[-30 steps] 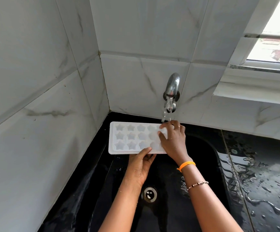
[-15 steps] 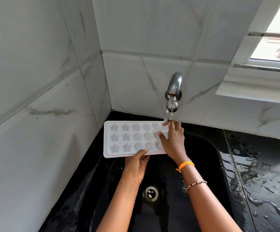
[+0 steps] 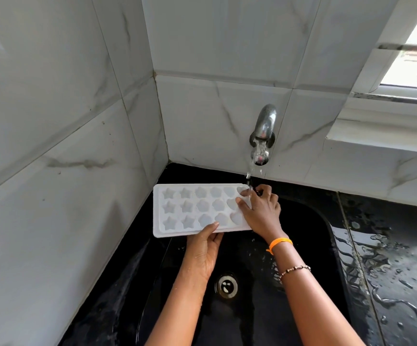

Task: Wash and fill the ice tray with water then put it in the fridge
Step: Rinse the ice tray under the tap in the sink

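We see a white ice tray with star and heart moulds, gripped by the left hand and right hand under the running tap.

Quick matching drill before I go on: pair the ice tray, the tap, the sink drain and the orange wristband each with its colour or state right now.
Things:
1. ice tray
2. tap
3. sink drain
4. orange wristband

States:
A. running water
B. on the right wrist
C. held level in both hands over the sink
D. uncovered at the bottom of the black basin

Pairs: 1-C, 2-A, 3-D, 4-B
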The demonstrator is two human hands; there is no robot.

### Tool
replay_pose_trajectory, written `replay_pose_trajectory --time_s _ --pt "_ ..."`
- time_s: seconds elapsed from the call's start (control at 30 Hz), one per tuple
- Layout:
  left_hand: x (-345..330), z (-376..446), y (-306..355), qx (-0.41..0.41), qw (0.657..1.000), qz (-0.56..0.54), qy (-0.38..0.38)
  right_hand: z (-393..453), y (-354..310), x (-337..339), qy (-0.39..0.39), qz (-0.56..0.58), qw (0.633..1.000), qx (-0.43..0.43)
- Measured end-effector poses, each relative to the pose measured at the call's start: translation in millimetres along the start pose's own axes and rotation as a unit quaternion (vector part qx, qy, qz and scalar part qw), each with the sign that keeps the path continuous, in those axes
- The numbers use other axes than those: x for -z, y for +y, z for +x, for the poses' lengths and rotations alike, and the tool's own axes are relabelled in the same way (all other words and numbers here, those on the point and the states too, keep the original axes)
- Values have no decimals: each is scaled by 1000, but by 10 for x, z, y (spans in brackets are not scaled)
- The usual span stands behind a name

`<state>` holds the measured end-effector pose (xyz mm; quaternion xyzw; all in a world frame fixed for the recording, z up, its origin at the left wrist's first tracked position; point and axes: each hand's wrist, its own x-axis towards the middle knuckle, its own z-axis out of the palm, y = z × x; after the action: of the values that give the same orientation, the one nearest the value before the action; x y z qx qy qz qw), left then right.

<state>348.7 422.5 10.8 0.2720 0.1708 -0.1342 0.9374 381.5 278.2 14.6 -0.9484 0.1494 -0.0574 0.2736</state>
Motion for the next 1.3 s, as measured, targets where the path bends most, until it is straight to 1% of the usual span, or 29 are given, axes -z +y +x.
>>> replay_pose_trajectory --time_s 0.07,0.17,0.2,0.27,0.33,0.37,0.43,0.53,0.63,0.73,0.77,0.87,0.9,1.03,1.13,1.17,1.23,1.3 --pt "9 -9 -15 6 1000 4 0 -8 -17 -14 -1 -9 1000 -1" --pt "2 -5 -13 6 1000 3 -10 -26 -35 -6 -28 29 999 19" --pt "-2 1 -8 2 1000 1 -13 -37 -22 4 -20 29 999 24" --pt "-20 5 -2 -9 1000 -3 -17 -66 16 15 23 28 999 29" --pt "-35 14 -8 -18 1000 -10 -16 -122 32 20 56 52 997 32" --pt "-39 22 -14 -21 1000 -17 -17 -150 38 15 58 56 996 39" --pt "-63 23 -20 -21 999 -31 -21 -187 72 5 48 18 997 50" --pt "-91 10 -34 -17 999 -33 -35 -181 130 28 42 -27 998 37" --pt "-129 -18 -46 -8 998 -28 -51 -167 131 66 45 -8 998 48" --pt "-146 -3 -64 6 998 -37 -50 -169 115 131 83 1 996 38" --pt "-147 0 -72 10 998 -41 -48 -177 107 143 87 3 995 50" --pt "-159 22 -89 25 998 -38 -52 -212 69 147 72 -10 990 123" --pt "-176 21 -92 30 997 -34 -58 -212 68 139 70 -17 989 128" --pt "-242 -9 -117 41 996 -40 -68 -209 98 165 72 -32 995 66" --pt "-257 -1 -113 44 994 -60 -78 -220 133 179 69 -32 993 88" --pt "-258 11 -113 44 994 -61 -77 -219 137 197 73 -35 993 83" --pt "-265 41 -125 42 995 -57 -66 -212 118 236 95 -41 992 66" --pt "-284 72 -147 43 997 -43 -47 -210 86 257 118 -43 988 85"
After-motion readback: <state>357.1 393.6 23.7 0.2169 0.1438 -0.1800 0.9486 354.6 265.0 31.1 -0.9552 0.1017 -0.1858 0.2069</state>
